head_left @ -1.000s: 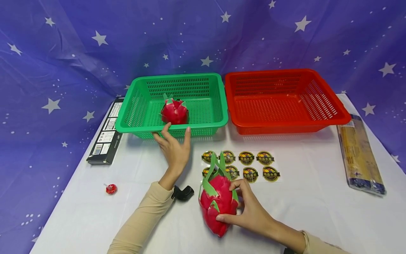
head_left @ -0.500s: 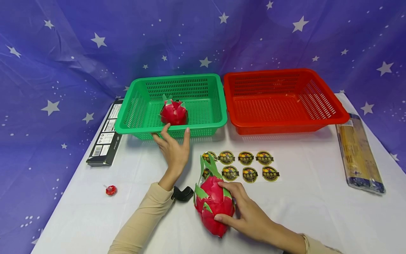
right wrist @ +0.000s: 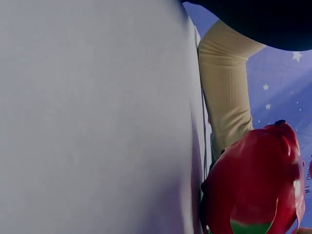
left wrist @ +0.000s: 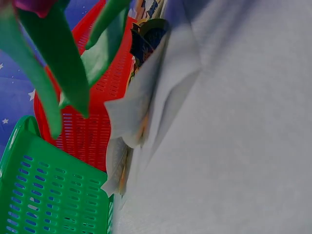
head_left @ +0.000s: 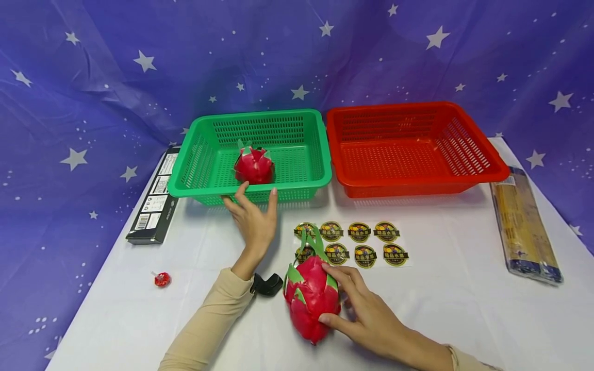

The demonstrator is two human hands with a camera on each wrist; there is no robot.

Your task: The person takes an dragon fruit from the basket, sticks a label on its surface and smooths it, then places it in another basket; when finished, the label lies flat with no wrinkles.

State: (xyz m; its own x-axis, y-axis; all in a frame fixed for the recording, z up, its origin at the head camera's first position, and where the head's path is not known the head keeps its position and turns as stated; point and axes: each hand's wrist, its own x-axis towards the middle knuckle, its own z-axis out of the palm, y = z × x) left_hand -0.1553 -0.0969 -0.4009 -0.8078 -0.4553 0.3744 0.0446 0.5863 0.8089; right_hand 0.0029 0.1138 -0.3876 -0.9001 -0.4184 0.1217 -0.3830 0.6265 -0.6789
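Observation:
A dragon fruit (head_left: 312, 299) with glossy red skin and long green leaves lies on the white cloth, its leaf tips overlapping the sticker sheet (head_left: 390, 242). My right hand (head_left: 371, 314) holds it from the right, thumb and fingers on its upper skin. In the right wrist view the same dragon fruit (right wrist: 253, 180) shows large at the lower right. My left hand (head_left: 254, 221) has its fingers spread against the front rim of the green basket (head_left: 297, 183). A second dragon fruit (head_left: 254, 166) sits inside that basket, just behind the fingertips.
The red basket (head_left: 417, 181) stands right of the green one. A black box (head_left: 155, 206) lies along the left, with a small red wrapped candy (head_left: 162, 279) in front. At the right edge lies a long clear-wrapped package (head_left: 526, 226). A starry curtain (head_left: 297, 51) hangs behind.
The dragon fruit in my right hand has shifted slightly left, its leaves changing their lean. My right fingers reach a little farther over its top. My left hand stays at the basket rim.

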